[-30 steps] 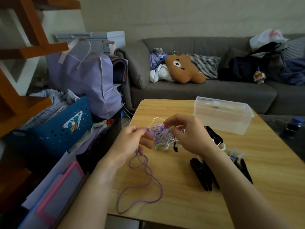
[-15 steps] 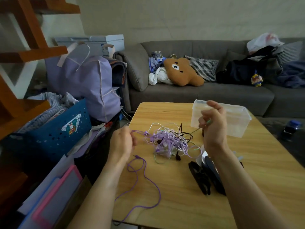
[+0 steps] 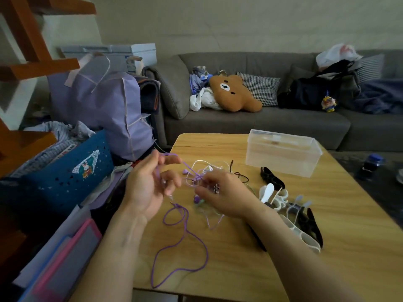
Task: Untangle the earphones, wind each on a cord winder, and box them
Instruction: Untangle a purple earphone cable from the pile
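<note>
Beside the clear box (image 3: 281, 152), our left hand (image 3: 146, 188) pinches the purple cord (image 3: 185, 238) (fingers curled); our right hand (image 3: 226, 197) grasps the earphone tangle (image 3: 202, 171).

Single head cam, looking fwd and down, close over table (image 3: 272, 247).
</note>
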